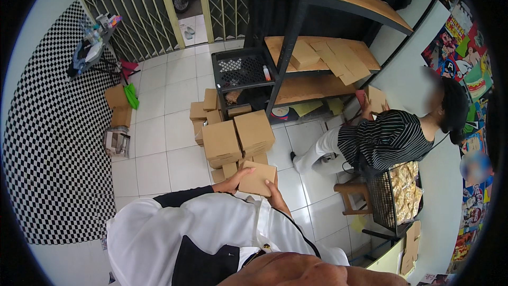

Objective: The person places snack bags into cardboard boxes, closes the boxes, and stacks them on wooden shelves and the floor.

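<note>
A small brown cardboard box (257, 178) is held in front of my body between both hands. My left hand (233, 180) grips its left side, with the thumb lying over the top edge. On the right side my right hand (274, 195) is closed round the near corner, thumb against the face. Just beyond it stand two larger cardboard boxes, one at the left (220, 141) and one at the right (254, 131). Smaller cardboard boxes (229, 169) lie beneath and around them, partly hidden.
A black crate (242, 69) stands beside a shelf rack (317, 53) holding flattened cardboard (338, 63). At the right a seated co-worker (386, 135) holds a box, near a black basket (384, 196) of golden packets (405, 190). A wooden stool (352, 197) stands close by.
</note>
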The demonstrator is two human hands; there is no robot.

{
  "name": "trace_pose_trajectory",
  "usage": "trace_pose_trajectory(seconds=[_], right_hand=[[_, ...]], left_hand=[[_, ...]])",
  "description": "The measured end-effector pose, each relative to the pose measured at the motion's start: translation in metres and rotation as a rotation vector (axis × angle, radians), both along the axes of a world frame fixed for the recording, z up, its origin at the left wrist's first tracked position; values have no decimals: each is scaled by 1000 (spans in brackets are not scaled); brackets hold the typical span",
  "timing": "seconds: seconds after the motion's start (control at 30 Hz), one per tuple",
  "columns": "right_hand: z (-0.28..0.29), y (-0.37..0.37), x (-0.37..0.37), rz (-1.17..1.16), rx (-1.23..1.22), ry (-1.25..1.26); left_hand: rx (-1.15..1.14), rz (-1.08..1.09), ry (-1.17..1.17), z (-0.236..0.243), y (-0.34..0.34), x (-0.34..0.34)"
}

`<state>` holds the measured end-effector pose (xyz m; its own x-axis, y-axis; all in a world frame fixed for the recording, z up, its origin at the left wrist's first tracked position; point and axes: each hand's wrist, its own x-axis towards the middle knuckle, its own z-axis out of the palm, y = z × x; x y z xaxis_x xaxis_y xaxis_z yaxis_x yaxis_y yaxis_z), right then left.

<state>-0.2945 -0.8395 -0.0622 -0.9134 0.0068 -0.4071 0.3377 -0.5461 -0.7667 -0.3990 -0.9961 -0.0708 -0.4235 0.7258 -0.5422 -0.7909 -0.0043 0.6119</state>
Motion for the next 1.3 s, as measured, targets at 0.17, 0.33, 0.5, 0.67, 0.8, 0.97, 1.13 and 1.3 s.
trace_pose_trajectory(seconds=[0.17,0.33,0.5,0.67,0.8,0.97,1.13,1.3], right_hand=[[17,16,2,-74,-7,3],[14,23,6,-164,80,50],[22,21,14,-235,5,12],[11,1,12,-254,114,77],[25,-22,3,-287,5,152],[42,-32,-18,-229,51,185],[45,-50,-35,-146,113,119],[43,-73,-41,-92,125,79]], left_hand=[[62,-104,-56,30,18,-2],[108,-133,117,24,18,-10],[151,-190,297,24,16,-4],[120,-258,285,23,3,-10],[125,-327,204,42,-18,-33],[142,-333,161,56,-37,-49],[267,-303,85,37,-61,-65],[219,-315,140,37,-86,-74]])
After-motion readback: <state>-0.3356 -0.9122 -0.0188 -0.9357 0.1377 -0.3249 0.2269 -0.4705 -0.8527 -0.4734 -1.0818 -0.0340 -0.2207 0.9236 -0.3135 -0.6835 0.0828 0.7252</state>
